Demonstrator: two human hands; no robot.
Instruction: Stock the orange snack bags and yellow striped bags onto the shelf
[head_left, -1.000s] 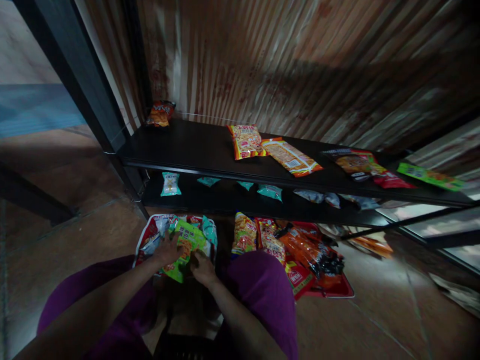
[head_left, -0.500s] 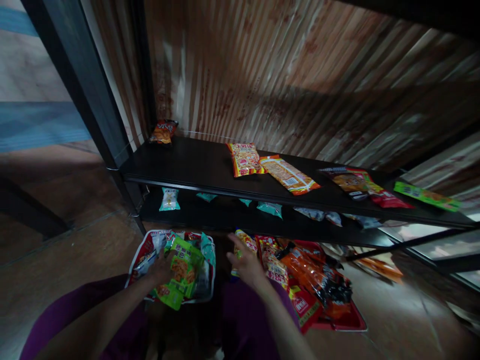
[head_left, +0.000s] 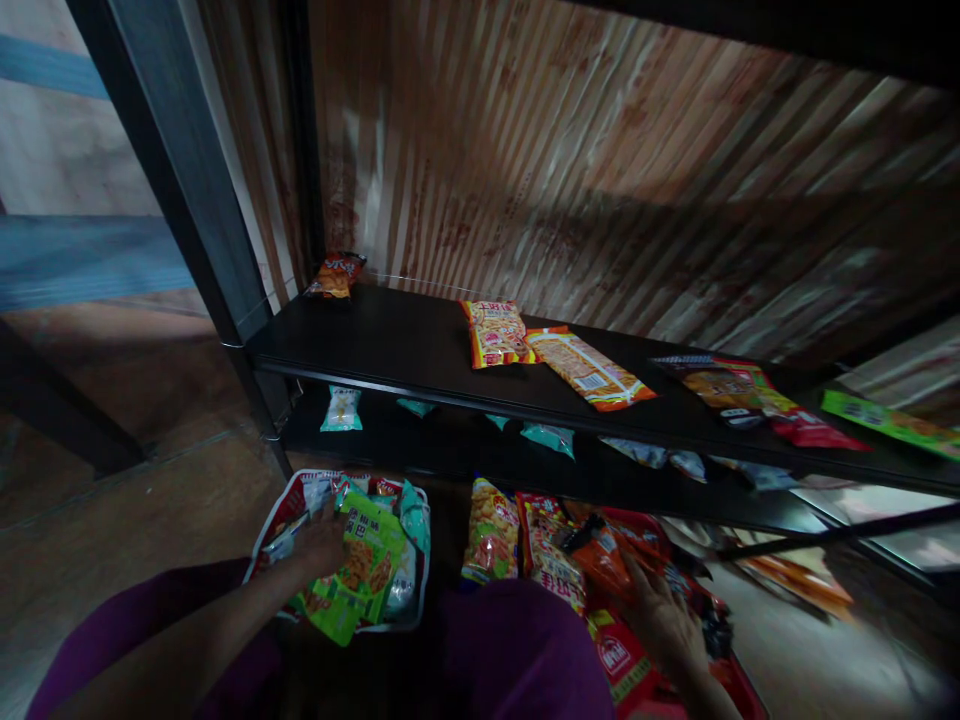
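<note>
My left hand (head_left: pixel 322 545) is at the left edge of a green snack bag (head_left: pixel 367 550), its fingers closed on it. A second green bag (head_left: pixel 334 610) hangs below it over the rim of a white-edged basket (head_left: pixel 425 580), among teal and white packets. My right hand (head_left: pixel 666 615), fingers spread, lies over orange-and-black snack bags (head_left: pixel 607 565) in a red basket (head_left: pixel 746 690) at the right. Beside these bags are a red bag (head_left: pixel 621 655), a red-and-yellow bag (head_left: pixel 551 560) and a yellow bag (head_left: pixel 491 535) standing upright.
A black shelf (head_left: pixel 397 325) spans the view, with several snack bags spaced along it. Teal packets (head_left: pixel 550 437) and blue-grey ones sit on the lower shelf (head_left: pixel 442 455). A dark post (head_left: pixel 187 180) rises at the left. Orange packages (head_left: pixel 799 583) lie on the floor at right.
My right hand has moved right, from the yellow bag to the orange-and-black bags. My left hand stays at the green bag. The view has shifted slightly.
</note>
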